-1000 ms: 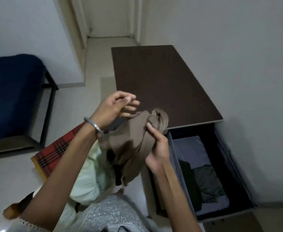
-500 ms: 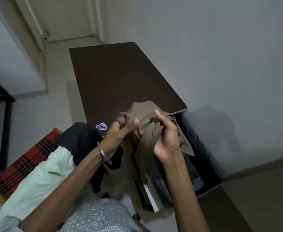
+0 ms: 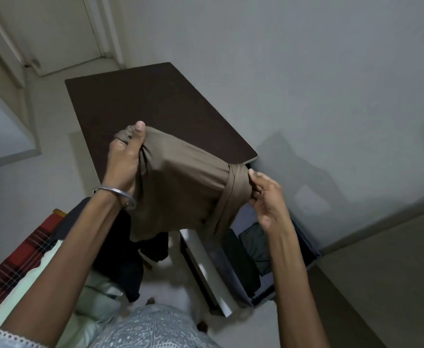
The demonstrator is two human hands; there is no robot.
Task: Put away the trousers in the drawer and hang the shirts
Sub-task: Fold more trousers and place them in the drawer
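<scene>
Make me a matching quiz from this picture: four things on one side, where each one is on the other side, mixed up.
Things:
1 brown garment
2 red checked cloth
3 folded dark clothes
4 silver bangle

Places:
A on the wrist of the left hand
B inside the open drawer
C held by the left hand and the right hand
D lower left, beside a pale green garment

Pairs: 1-C, 2-D, 3-B, 4-A
</scene>
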